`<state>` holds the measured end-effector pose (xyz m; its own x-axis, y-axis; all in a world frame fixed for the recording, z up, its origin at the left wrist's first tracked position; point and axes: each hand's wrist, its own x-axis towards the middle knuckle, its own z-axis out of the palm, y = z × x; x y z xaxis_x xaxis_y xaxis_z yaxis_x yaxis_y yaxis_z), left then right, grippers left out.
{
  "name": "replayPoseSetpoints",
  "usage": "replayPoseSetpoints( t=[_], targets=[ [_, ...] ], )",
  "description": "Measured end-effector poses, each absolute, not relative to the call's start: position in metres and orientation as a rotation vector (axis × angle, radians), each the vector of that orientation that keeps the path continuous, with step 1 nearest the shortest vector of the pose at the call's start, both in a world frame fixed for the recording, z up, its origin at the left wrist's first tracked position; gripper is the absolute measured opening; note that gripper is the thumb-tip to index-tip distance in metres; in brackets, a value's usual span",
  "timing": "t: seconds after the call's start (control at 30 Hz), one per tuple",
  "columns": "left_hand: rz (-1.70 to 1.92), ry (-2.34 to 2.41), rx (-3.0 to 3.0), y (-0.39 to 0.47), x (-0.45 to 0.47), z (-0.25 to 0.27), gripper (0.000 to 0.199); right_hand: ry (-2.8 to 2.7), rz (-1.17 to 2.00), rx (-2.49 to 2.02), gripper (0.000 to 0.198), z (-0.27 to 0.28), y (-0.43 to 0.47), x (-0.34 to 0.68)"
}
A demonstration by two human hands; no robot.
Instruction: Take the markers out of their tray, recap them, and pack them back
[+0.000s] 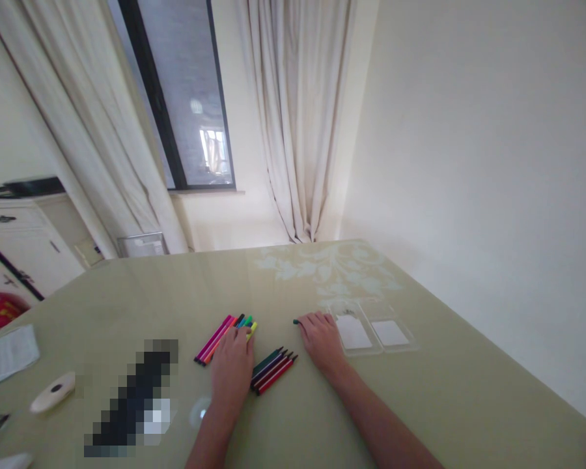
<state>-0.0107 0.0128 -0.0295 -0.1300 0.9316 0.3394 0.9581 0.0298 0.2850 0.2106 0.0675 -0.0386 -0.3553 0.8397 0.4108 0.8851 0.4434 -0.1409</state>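
Note:
My left hand lies over a row of felt-tip markers, its fingers curled down onto them. Pink markers stick out at its left, and a yellow marker shows by its fingertips. To the right of that hand lies a second group of markers, dark green to red, with pointed dark tips showing. My right hand rests on the table with its fingers bent and closed around a small dark green marker cap. Beside it lies an opened clear plastic case with white inserts.
The pale green table meets a wall on the right. At left lie a pixelated dark object, a white oval object and a folded white cloth. Curtains and a window are behind; a white cabinet stands back left.

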Motion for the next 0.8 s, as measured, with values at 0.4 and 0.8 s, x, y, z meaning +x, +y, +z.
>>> replayPoseSetpoints(
  t=[0.4,0.8],
  targets=[
    [-0.656,-2.070,-2.180,0.015,-0.008,-0.035,0.018,-2.203,-0.043,-1.267,0.030,-0.037,0.060,0.208],
    [-0.795,-2.120,-2.413,0.008,-0.004,-0.028,0.033,-2.071,0.138,-1.019,0.028,-0.037,0.074,0.245]
  ],
)
